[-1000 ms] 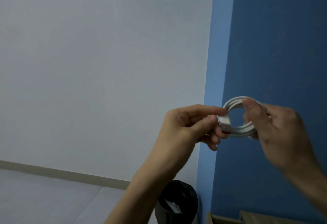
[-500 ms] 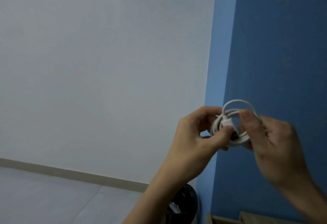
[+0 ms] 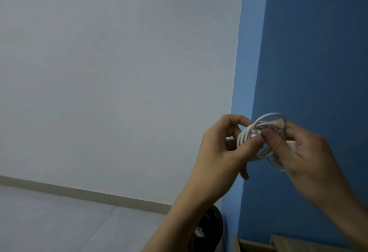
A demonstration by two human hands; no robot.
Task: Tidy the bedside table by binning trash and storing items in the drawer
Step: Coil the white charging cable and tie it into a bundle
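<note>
White wall [image 3: 119, 72] fills 9 o'clock side, blue wall [image 3: 308, 52] 3 o'clock side; pale floor [image 3: 59, 222] at 8 o'clock. Both hands raised at 4 o'clock, holding coiled white cable [image 3: 244, 135] between them, in air before blue wall. Left hand [image 3: 221, 152]: thumb and forefinger pinch coil, other fingers curled. Right hand [image 3: 310, 160], blurred: fingers curled round coil's far side. Black bin [image 3: 215, 222] at 6 o'clock, below left forearm. Wooden tabletop [image 3: 256, 244] edge at 5 o'clock.

Plain home room: white wall [image 3: 119, 72], blue wall [image 3: 318, 52], skirting board [image 3: 79, 192], black bin [image 3: 216, 223], wooden furniture edge [image 3: 288, 244].
</note>
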